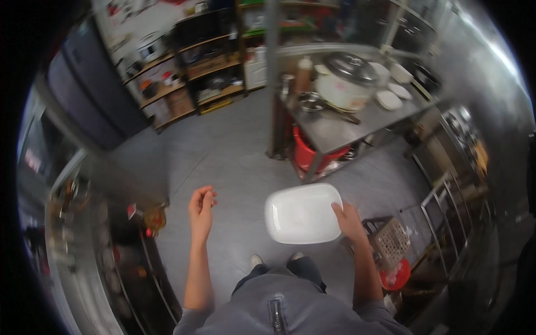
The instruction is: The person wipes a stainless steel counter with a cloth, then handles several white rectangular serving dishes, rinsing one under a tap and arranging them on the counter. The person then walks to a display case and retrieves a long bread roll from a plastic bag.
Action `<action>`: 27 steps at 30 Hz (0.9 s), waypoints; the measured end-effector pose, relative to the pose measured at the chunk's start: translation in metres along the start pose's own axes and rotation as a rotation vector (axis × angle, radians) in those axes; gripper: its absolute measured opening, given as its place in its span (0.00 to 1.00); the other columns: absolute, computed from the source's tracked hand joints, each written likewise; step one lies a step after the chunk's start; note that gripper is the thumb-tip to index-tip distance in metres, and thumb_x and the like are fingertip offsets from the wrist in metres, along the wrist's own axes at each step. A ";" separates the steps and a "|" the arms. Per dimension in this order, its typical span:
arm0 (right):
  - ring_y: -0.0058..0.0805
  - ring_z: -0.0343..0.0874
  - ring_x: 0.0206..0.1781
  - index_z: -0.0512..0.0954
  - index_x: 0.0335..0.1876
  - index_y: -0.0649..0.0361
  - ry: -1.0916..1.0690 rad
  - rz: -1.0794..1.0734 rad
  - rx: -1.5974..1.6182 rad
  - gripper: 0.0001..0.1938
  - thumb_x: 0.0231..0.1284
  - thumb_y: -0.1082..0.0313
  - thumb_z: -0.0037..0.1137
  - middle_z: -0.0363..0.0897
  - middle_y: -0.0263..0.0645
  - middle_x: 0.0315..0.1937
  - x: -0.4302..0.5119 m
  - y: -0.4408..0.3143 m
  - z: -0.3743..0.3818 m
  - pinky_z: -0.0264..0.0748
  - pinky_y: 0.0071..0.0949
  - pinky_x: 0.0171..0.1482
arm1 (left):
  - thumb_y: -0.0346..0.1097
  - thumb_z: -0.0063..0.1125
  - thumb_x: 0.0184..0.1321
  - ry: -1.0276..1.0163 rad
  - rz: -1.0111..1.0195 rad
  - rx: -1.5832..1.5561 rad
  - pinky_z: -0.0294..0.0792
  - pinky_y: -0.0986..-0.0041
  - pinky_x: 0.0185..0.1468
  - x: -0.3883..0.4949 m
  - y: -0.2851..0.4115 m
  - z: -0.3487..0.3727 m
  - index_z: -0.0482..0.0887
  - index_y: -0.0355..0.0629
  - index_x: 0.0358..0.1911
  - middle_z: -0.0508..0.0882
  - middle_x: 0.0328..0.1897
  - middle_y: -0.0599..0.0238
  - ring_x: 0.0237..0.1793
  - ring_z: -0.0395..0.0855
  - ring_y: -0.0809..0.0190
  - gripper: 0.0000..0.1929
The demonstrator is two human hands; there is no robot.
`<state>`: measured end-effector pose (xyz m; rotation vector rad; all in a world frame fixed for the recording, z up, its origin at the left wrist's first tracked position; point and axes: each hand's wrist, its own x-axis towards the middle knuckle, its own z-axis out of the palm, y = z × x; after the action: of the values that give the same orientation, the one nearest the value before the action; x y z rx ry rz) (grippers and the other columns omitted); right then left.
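A white rectangular dish with rounded corners (305,213) is held over the floor by my right hand (351,221), which grips its right edge with the thumb on top. Nothing shows on the dish. My left hand (203,209) is raised to the left of the dish, apart from it, fingers loosely curled with nothing in them. Beyond the dish stands a metal table (335,132), bearing a large light-coloured pot with a dark lid (349,69), a metal bowl (310,101) and small white dishes (389,100).
Under the table sits a red tub (305,153). A perforated stool (391,242), a red basin (395,274) and a metal rack (444,222) are at the right. An oil jug (155,218) stands at the left. Wooden shelves (215,73) and a grey refrigerator (96,83) line the far side.
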<state>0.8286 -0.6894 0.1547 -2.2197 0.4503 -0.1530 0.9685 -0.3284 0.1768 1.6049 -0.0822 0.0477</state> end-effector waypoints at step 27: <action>0.23 0.76 0.29 0.78 0.39 0.68 0.632 0.452 0.483 0.17 0.67 0.57 0.48 0.80 0.38 0.27 0.113 0.369 -0.348 0.70 0.26 0.32 | 0.39 0.47 0.67 -0.913 -0.076 0.210 0.72 0.77 0.39 0.099 -0.093 0.672 0.80 0.36 0.41 0.84 0.34 0.64 0.33 0.80 0.69 0.13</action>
<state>0.7441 -1.1977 0.0864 -1.5163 1.1144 -0.6530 1.0613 -0.9986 0.0680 1.7230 -0.7389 -0.7607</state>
